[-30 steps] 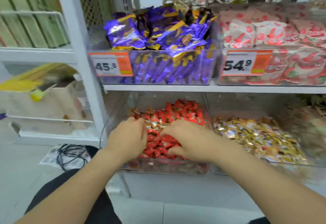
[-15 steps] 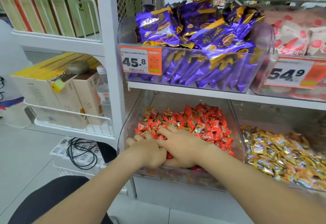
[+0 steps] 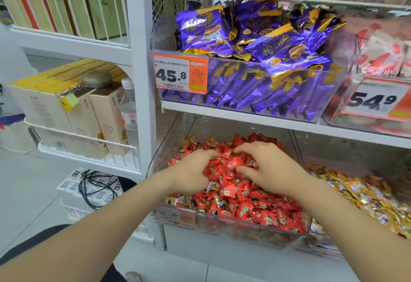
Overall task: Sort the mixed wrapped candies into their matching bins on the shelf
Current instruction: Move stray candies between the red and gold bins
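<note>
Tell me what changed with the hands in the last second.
The left hand and right hand, touching half a second ago, have drawn apart over the red candies. Whether either has picked one up, I cannot tell. Both stay in the same bin; the gold candies beside it lie untouched.

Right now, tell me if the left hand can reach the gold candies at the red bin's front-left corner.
Probably yes: the gold candies lie uncovered just beside the left hand.
</note>
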Demonstrator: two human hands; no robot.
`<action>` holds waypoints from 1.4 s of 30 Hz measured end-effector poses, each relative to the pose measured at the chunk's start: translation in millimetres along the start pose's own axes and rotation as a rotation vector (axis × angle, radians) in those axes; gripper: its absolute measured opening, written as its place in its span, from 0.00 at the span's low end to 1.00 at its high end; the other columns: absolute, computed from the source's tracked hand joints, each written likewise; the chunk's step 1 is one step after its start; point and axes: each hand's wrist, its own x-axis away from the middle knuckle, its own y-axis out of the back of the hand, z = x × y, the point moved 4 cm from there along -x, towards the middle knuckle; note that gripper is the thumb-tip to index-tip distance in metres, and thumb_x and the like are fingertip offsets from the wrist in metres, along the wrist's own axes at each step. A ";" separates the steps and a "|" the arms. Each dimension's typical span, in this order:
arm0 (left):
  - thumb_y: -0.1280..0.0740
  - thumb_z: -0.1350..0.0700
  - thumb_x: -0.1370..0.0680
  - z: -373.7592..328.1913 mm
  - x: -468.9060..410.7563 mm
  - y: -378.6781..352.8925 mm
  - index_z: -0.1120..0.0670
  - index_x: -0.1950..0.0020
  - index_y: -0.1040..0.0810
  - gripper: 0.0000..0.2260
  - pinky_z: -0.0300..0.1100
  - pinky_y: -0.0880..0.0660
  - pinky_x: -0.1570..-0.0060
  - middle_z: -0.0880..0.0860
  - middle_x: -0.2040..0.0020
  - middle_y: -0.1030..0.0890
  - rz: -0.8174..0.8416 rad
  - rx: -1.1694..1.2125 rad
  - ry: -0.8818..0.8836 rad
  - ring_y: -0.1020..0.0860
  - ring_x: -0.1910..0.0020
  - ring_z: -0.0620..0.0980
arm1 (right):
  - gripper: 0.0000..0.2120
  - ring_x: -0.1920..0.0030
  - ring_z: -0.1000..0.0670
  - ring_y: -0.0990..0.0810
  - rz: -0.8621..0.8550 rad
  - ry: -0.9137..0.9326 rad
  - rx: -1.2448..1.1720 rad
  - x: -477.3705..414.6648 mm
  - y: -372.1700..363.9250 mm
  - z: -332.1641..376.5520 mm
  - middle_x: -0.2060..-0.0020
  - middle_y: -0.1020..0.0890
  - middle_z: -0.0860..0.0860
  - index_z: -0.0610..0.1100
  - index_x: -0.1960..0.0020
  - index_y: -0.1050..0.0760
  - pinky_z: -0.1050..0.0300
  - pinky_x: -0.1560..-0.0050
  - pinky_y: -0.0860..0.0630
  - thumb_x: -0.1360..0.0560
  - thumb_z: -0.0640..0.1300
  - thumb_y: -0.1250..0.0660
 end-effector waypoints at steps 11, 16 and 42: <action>0.26 0.41 0.23 24.0 1.5 -3.8 0.59 0.31 0.33 0.31 0.53 0.30 0.33 0.60 0.34 0.35 0.004 -0.401 0.156 0.36 0.32 0.62 | 0.12 0.48 0.55 0.24 0.077 0.318 -0.098 -4.4 -38.4 66.4 0.50 0.19 0.57 0.53 0.42 0.20 0.54 0.43 0.26 0.24 0.47 0.26; 0.26 0.40 0.24 27.5 1.9 -5.8 0.59 0.30 0.34 0.34 0.53 0.30 0.32 0.58 0.33 0.37 0.006 -0.389 0.138 0.36 0.31 0.60 | 0.18 0.42 0.49 0.23 0.116 0.332 0.104 -21.3 -42.4 60.5 0.44 0.18 0.57 0.59 0.34 0.23 0.47 0.42 0.25 0.22 0.58 0.29; 0.24 0.62 0.25 38.7 -34.6 3.4 0.44 0.44 0.28 0.19 0.47 0.24 0.60 0.49 0.53 0.23 -0.123 -0.124 -0.135 0.25 0.57 0.48 | 0.16 0.44 0.47 0.20 -0.186 -0.084 0.008 -26.0 -14.5 1.8 0.47 0.17 0.54 0.54 0.44 0.15 0.46 0.39 0.23 0.25 0.37 0.32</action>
